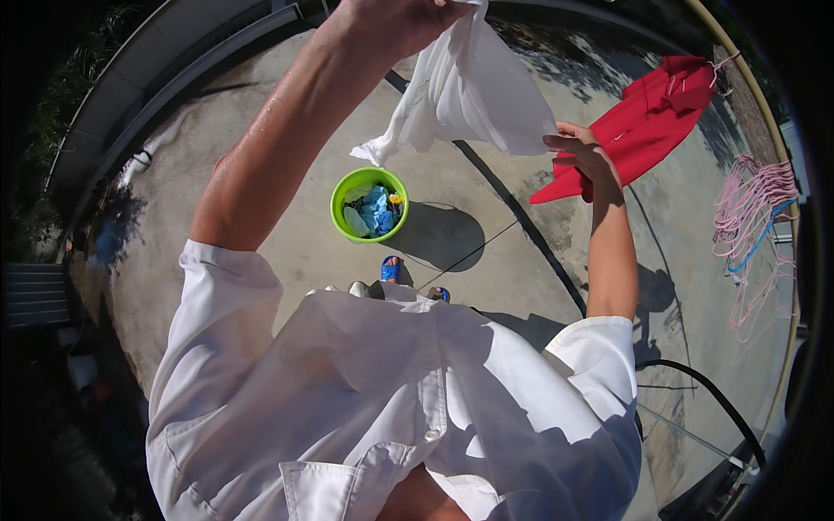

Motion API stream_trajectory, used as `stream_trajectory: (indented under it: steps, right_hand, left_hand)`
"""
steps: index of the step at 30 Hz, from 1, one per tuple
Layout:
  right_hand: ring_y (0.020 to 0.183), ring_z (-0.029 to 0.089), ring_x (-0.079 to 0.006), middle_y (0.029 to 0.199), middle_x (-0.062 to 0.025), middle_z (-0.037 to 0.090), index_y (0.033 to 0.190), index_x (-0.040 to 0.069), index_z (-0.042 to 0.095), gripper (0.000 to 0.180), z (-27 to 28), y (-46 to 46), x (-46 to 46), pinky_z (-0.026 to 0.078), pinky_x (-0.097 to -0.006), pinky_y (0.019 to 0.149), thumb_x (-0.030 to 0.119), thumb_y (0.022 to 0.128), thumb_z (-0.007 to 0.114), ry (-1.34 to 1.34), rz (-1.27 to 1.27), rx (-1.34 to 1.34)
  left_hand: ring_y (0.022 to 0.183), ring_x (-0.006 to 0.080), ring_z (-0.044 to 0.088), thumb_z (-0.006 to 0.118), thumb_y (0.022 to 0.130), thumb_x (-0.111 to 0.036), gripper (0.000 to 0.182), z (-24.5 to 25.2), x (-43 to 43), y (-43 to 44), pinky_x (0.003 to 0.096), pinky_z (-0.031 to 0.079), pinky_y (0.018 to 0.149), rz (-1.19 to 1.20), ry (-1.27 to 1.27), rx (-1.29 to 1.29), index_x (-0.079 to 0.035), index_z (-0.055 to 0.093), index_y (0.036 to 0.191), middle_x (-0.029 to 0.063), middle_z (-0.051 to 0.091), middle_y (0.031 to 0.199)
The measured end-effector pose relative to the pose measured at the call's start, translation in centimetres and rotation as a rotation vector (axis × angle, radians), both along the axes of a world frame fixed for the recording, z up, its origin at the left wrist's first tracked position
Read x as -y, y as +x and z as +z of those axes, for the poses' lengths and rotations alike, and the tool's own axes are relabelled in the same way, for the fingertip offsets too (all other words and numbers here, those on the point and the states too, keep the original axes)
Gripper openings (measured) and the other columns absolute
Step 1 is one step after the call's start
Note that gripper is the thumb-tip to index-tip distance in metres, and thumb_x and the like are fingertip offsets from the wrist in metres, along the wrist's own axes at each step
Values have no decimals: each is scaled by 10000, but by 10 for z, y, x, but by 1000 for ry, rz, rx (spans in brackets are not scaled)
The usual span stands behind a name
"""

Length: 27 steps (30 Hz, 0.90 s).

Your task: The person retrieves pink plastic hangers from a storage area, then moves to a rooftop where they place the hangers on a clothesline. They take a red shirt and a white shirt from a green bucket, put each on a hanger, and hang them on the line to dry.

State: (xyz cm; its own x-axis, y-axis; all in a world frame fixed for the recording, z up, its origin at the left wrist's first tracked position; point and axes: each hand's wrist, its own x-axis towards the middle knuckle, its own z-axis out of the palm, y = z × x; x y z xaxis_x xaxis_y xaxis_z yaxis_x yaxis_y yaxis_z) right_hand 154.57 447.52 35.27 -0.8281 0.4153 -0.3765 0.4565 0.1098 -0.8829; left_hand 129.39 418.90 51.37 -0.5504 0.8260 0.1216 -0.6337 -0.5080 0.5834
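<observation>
High at the top edge, my left hand (pixel 407 23) grips a thin white cloth garment (pixel 466 98), which hangs down in folds. Part of that hand is cut off by the picture's edge. My right hand (pixel 582 151) holds the garment's lower right edge between its fingertips and draws it out sideways. The garment's lower left end hangs twisted, above and beyond a lime green bucket (pixel 337 210) in the view. Inside the bucket lie bunched clothes (pixel 374 211), mostly blue and pale, with a yellow bit.
A red collared garment (pixel 642 127) hangs on a hanger from a bamboo pole (pixel 759 84), just behind my right hand. Several pink hangers (pixel 749 195) and a blue hanger (pixel 756 247) hang farther along it. A black hose or strip (pixel 508 195) crosses the concrete floor (pixel 273 163).
</observation>
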Motion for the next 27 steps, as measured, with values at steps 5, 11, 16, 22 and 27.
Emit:
stream_trajectory:
  steps: [5, 11, 16, 22, 27]
  right_hand:
    - [942, 719, -164, 1079, -39, 740, 1235, 65, 707, 396, -57, -27, 37, 583, -311, 748, 280, 912, 784, -69, -356, -70]
    - [998, 729, -232, 1088, -119, 748, 1135, -2, 738, 394, -121, -66, 170, 594, -366, 848, 212, 824, 852, -52, -214, -368]
    - [988, 723, -277, 1072, -150, 750, 1152, -12, 721, 506, -96, -115, 206, 572, -405, 898, 261, 766, 902, 356, -439, -643]
    - [901, 697, -162, 946, -67, 747, 1138, -15, 723, 316, -56, -67, 159, 544, -325, 825, 208, 918, 761, 133, -14, -520]
    - [815, 583, -89, 870, -9, 702, 1089, -34, 720, 301, -37, -30, 139, 496, -294, 762, 241, 1039, 608, 53, 93, -477]
  left_hand:
    - [758, 195, 658, 602, 960, 6, 124, 59, 32, 36, 327, 644, 739, 279, -42, -93, 17, 542, 1068, 107, 648, 864]
    - [1000, 216, 652, 595, 993, -55, 137, 105, 20, 81, 321, 621, 855, 344, -97, -313, 50, 621, 1077, 197, 664, 1015]
    - [1180, 233, 642, 586, 1026, -136, 232, 128, 35, 97, 310, 597, 942, 541, -560, -980, 60, 684, 1102, 252, 669, 1151]
    - [1212, 253, 632, 539, 1059, -419, 466, 127, 52, 39, 320, 550, 998, 976, -1311, -1713, -39, 660, 1301, 163, 623, 1366]
    - [1132, 229, 637, 554, 1047, -298, 410, 42, 99, -109, 325, 531, 1010, 761, -552, -591, -22, 607, 1345, 142, 638, 1267]
